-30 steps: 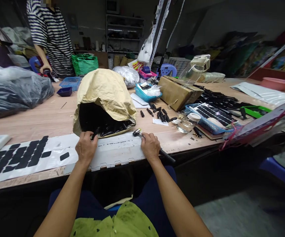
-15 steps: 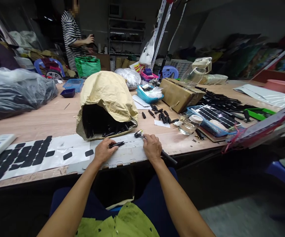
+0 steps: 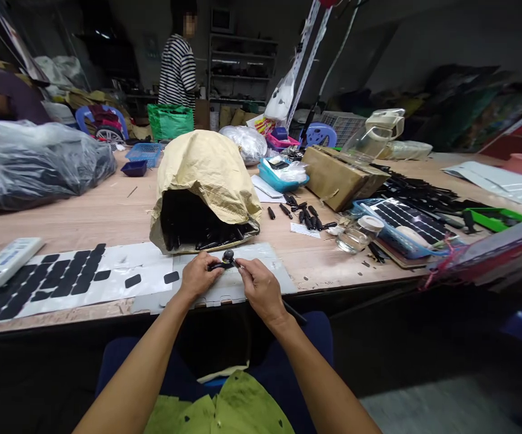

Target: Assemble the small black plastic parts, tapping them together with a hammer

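My left hand [image 3: 198,275] is closed on a slim black part [image 3: 216,265], pinching it low over the grey board [image 3: 261,280] at the table's front edge. My right hand [image 3: 261,288] grips a small hammer [image 3: 228,255]. Its round head is at the black part, but I cannot tell if they touch. The hammer's dark handle runs back beneath my right palm. Just behind both hands lies a tan sack [image 3: 207,169], its dark mouth facing me and black pieces inside. White sheets with black rounded patches [image 3: 133,281] stretch to the left of my left hand.
Several black handle-like pieces [image 3: 308,218] lie right of the sack, near a clear jar [image 3: 354,240] and a cardboard box [image 3: 340,178]. A blue basket [image 3: 396,238] stands farther right. At left are a white device [image 3: 10,260] and a large plastic bag [image 3: 35,163]. People are behind.
My right hand has moved left, bringing the hammer head to the black part in my left hand. My left hand stays nearly in place. The person in stripes has turned and lowered their arms.
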